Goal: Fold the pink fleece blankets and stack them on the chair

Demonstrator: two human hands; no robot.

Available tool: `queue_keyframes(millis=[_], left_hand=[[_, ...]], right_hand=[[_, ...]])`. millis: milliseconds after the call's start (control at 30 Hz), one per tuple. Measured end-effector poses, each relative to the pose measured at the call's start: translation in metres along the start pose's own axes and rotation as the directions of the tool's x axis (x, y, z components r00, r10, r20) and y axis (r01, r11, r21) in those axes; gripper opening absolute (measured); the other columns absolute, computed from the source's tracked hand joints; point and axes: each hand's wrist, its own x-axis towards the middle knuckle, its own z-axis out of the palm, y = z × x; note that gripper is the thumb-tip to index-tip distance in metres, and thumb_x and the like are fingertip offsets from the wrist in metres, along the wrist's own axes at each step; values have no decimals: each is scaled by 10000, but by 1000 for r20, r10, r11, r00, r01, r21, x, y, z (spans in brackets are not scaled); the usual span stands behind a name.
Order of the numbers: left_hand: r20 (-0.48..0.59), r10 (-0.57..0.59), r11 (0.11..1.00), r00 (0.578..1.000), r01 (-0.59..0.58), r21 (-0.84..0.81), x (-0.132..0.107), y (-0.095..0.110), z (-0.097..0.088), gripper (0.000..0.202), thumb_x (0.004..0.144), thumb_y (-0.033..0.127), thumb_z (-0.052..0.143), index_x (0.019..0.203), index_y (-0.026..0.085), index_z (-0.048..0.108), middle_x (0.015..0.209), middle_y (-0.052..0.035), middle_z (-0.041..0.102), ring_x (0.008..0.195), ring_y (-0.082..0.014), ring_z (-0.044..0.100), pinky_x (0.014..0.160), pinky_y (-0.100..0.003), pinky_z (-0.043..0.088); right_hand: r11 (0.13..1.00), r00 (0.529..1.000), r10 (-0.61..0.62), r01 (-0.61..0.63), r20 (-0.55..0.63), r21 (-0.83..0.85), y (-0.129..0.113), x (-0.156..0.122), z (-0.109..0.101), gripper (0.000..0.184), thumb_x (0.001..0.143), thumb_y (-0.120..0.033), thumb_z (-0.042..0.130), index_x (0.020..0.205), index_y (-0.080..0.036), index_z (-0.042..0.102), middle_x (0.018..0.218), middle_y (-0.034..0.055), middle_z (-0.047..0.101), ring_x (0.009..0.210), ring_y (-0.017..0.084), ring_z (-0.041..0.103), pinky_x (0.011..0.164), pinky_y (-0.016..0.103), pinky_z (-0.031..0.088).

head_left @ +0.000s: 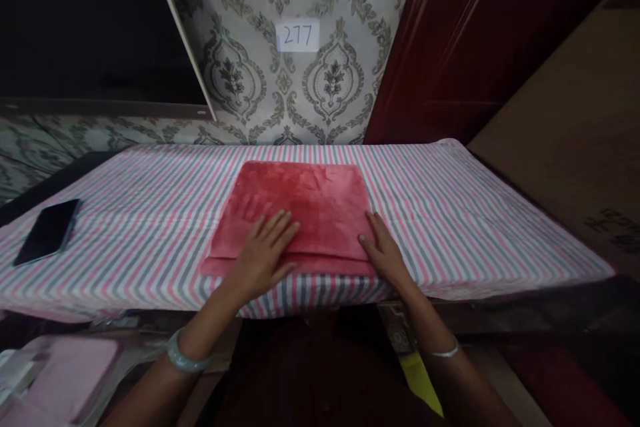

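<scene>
A red plush cloth (310, 203), folded into a rough rectangle, lies flat near the front edge of the table. Along its near side runs a fold line, with a narrow strip of the same cloth below it. My left hand (263, 253) rests palm down on the cloth's near left part, fingers spread. At the cloth's right edge, my right hand (384, 250) touches it with thumb and fingers apart. Neither hand grips anything. Faint finger marks show in the pile left of the middle.
A striped cloth (450, 213) covers the table. On its left lies a black phone (49, 232). Behind stand a dark screen (95, 27) and a patterned wall with a paper marked 277 (298, 35). A cardboard box (575, 127) borders the right side.
</scene>
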Motion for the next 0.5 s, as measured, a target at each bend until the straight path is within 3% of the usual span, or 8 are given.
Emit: queue_keyframes(millis=[67,200,333,400,500], left_hand=[[-5,87,996,996,-88,-17,-3,17,10,703,964,444,586,1595,194,400,1641,-153,414,1541,-317,341,1244,-528,301],[-65,38,998,997,-35,46,-6,32,29,668,919,269,598,1565,174,456,1615,-174,447,1513,-338,382,1235,-540,307],[-109,31,995,994,-20,101,-6,36,37,696,885,210,583,1568,172,451,1605,-169,465,1487,-343,414,1216,-544,327],[-132,2,992,991,15,126,-4,40,39,712,877,173,566,1577,180,438,1591,-168,484,1472,-339,432,1210,-545,332],[-149,-62,985,987,84,148,0,51,39,744,859,116,544,1587,207,427,1577,-165,501,1464,-336,443,1213,-552,319]], right_hand=[[993,997,75,-72,-29,90,0,-5,-4,791,913,-626,522,1581,-214,422,1605,133,473,1475,308,451,1210,526,371],[958,980,198,-197,18,208,-5,-2,-9,860,842,-574,624,1583,-198,402,1427,157,645,1314,336,607,1110,533,468],[922,968,239,-250,75,297,-13,6,-13,875,791,-547,679,1554,-199,431,1294,143,714,1192,339,672,1036,523,520],[852,959,257,-281,115,441,-18,8,-13,928,774,-552,705,1570,-196,388,1246,140,725,1105,327,707,972,513,557],[659,934,311,-345,175,668,-26,9,-11,985,728,-505,772,1571,-213,354,1198,119,738,1013,309,738,912,495,590]])
